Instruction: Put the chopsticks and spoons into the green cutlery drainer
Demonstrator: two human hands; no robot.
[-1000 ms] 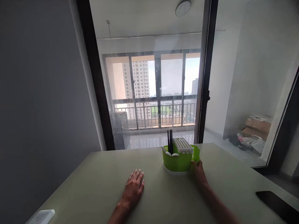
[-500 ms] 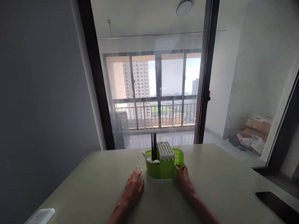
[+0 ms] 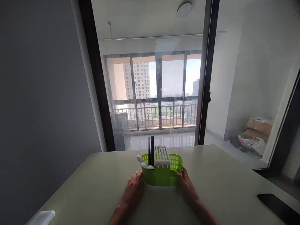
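A green utensil holder (image 3: 156,177) with a white base (image 3: 161,188) stands upright on the table, between my two hands. Black chopsticks (image 3: 151,151) and several white spoons (image 3: 140,160) stick out of its left part. A white slotted rack (image 3: 162,155) sits over the middle, and the right part is a lattice-walled basket. My left hand (image 3: 134,187) presses against the holder's left end, its fingertips partly hidden. My right hand (image 3: 186,182) wraps the right end, with the thumb at the front and the fingers round the side.
The pale table (image 3: 105,181) carries a white object (image 3: 43,217) at the front left and a dark flat object (image 3: 276,206) at the front right. Behind it are a dark-framed glass door (image 3: 203,125) and a balcony. Cardboard and bags (image 3: 255,137) lie on the floor at right.
The utensil holder has shifted left, come slightly closer and turned a little. My left hand, apart from it before, now touches its left end. My right hand has stayed on the right end.
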